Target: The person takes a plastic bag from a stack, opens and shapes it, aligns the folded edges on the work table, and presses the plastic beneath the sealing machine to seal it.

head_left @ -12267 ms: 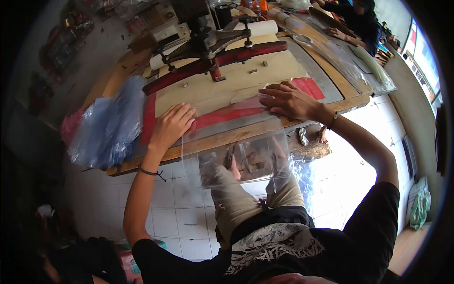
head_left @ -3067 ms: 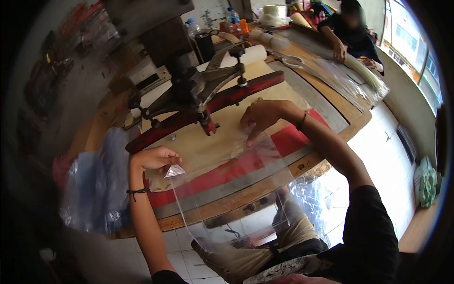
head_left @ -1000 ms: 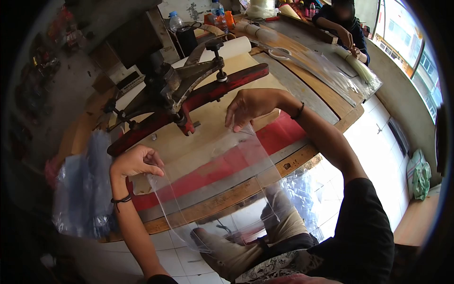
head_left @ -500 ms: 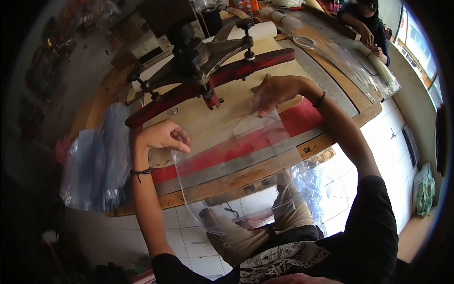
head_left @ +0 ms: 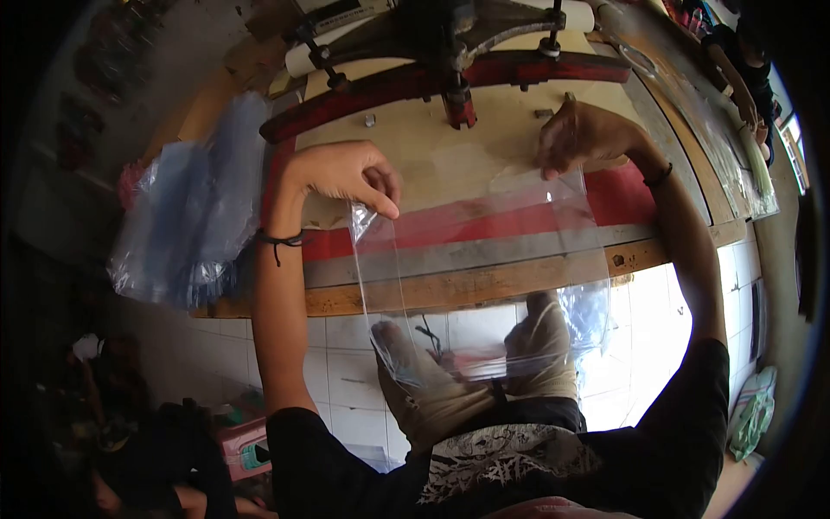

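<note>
A clear plastic sheet, possibly a flat bag, hangs between my hands, its lower part draping past the table's front edge above my lap. Its upper left corner is pinched in my left hand, thumb against curled fingers. My right hand grips the upper right corner over the tan board. Just beyond both hands, a red metal bar is held by a dark machine head. Beneath the sheet, a red strip runs along the table.
A stack of clear bluish plastic overhangs the table's left side. The wooden front edge crosses before me. A co-worker sits at the far right near long plastic pieces. Another person is low at left, beside a pink object.
The camera view has shifted, so the machine sits higher in it. Both hands keep hold of the sheet, whose upper edge now lies more level and is spread between them.
</note>
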Demonstrator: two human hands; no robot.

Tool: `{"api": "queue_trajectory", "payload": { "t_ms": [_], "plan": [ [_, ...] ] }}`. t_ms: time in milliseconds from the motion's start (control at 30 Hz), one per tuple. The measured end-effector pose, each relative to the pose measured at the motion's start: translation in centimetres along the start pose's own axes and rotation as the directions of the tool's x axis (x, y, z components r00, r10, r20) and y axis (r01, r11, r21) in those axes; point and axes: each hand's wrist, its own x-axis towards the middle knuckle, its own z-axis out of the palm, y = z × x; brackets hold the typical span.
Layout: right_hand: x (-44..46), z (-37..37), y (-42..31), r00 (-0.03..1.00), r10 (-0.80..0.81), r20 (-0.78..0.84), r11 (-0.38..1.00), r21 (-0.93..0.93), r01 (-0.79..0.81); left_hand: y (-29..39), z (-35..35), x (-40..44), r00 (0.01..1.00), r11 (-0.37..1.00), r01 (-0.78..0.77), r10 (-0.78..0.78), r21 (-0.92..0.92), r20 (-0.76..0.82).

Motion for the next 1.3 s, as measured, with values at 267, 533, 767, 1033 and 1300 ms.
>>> {"api": "queue_trajectory", "payload": {
  "t_ms": [267, 533, 767, 1033, 1300],
  "plan": [
    [-0.4, 0.6, -1.9, 0.996, -0.008, -0.088, 0.99, -0.143, -0.004, 0.4, 0.1, -0.3, 0.999, 0.999, -0.03, 0.03, 0.01, -0.019],
    [1.1, 2.8, -1.5, 0.968, -0.201, -0.153, 0.974, -0.136, 0.181, 2.4, 1.1, 0.4, 0.997, 0.995, 0.073, -0.073, 0.067, -0.008],
    [0.6, 2.8, -2.5, 0.991, -0.091, -0.098, 0.993, -0.079, 0.083, 2.2, 1.6, 0.8, 1.0, 1.0, 0.003, -0.002, -0.016, 0.019],
    [0.7, 2.4, -2.0, 0.984, -0.14, -0.11, 0.984, -0.123, 0.126, 2.8, 2.0, 1.1, 0.998, 0.998, 0.055, -0.054, -0.036, 0.033],
    [0.6, 1.0, -1.2, 0.991, 0.027, -0.13, 1.0, 0.005, -0.027, -0.9, -0.2, 0.1, 0.999, 0.989, -0.012, 0.004, -0.15, -0.049]
  ]
}}
